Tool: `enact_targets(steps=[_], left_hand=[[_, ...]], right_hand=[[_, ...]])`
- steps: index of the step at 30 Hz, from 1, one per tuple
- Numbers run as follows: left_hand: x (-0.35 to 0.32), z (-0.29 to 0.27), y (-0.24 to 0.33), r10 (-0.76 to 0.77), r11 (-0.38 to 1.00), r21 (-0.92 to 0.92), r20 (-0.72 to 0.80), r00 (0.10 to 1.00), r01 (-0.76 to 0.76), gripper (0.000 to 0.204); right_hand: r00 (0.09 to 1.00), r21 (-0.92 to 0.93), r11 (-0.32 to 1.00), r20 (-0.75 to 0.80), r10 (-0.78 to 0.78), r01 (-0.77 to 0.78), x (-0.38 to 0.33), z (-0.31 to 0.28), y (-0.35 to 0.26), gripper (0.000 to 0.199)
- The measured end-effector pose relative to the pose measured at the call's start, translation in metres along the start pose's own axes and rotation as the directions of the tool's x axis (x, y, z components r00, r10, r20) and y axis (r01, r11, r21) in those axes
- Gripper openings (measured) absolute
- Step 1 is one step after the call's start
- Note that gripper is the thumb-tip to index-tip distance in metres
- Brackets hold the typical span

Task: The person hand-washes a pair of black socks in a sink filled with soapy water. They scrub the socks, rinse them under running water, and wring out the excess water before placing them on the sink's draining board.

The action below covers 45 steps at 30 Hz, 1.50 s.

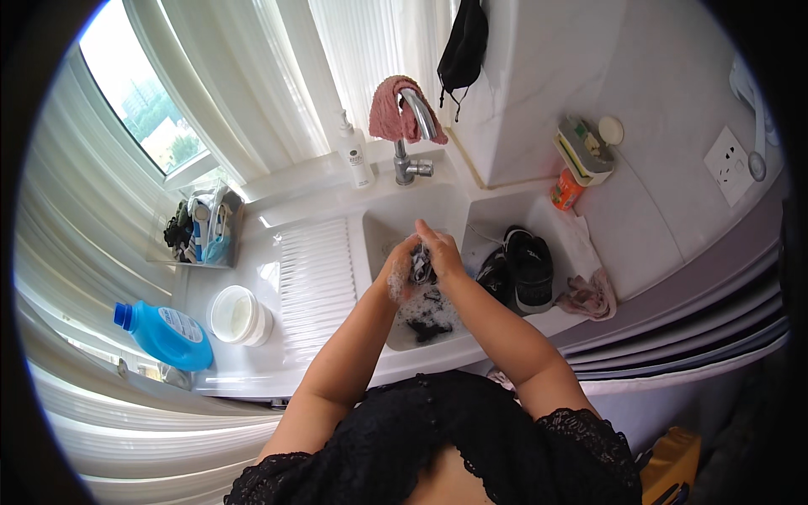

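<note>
The left hand [402, 271] and right hand [441, 252] press together over the left basin [412, 208], grasping a wet, crumpled dark cloth [422, 264] between them, lather on the skin; below, in white foam [442, 314], lies a dark fabric piece [427, 329], and whether the two are joined I cannot tell. The forearms hide parts of the basin's sides. Behind the hands rises one chrome tap [402, 164] with a nubbly pink cloth [387, 114] draped over its curved neck, beside one white pump bottle [357, 162]. Two black shoes [532, 268] fill much of the smooth right basin [498, 212], close to the right forearm, and one limp pinkish rag [589, 296] hangs over its outer corner. Left of the washing, a ridged white washboard surface [316, 282] separates the basin from one round plastic tub [241, 316], one glossy blue bottle [172, 337] and one clear, boxy container [223, 254] packed with small items. One black mask [464, 46] hangs by the marbled wall [555, 76]
</note>
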<state>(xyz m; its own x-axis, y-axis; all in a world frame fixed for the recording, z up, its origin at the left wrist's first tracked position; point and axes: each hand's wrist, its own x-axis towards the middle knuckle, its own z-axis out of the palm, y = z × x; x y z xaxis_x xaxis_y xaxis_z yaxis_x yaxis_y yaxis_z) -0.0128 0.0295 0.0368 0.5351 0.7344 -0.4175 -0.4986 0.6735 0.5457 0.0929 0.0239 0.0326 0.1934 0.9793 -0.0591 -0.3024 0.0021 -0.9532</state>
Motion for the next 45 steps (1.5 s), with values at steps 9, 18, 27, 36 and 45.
enact_targets(steps=[9,18,27,36,45], left_hand=[[-0.003,-0.014,-0.033,0.157,0.848,-0.529,0.304,0.94,0.03,0.038],[-0.016,-0.012,-0.011,0.151,0.961,-0.229,-0.035,0.988,-0.155,0.034],[0.027,-0.064,-0.036,0.201,0.885,-0.466,0.385,0.901,0.002,0.027],[0.035,-0.085,-0.037,0.33,0.936,-0.256,0.404,0.853,-0.241,0.029],[0.025,-0.06,-0.025,0.094,0.97,-0.242,0.281,0.955,-0.024,0.031]], right_hand=[[0.547,-0.427,0.399,0.314,-0.776,0.811,-0.025,0.015,-0.033,0.02],[0.791,-0.687,0.485,0.221,-0.57,0.541,-0.023,0.007,-0.015,0.026],[0.587,-0.576,0.308,0.393,-0.708,0.757,-0.027,0.013,0.026,0.029],[0.779,-0.65,0.493,0.259,-0.571,0.578,-0.026,0.016,0.013,0.023],[0.786,-0.67,0.486,0.249,-0.565,0.562,-0.027,0.007,0.011,0.027]])
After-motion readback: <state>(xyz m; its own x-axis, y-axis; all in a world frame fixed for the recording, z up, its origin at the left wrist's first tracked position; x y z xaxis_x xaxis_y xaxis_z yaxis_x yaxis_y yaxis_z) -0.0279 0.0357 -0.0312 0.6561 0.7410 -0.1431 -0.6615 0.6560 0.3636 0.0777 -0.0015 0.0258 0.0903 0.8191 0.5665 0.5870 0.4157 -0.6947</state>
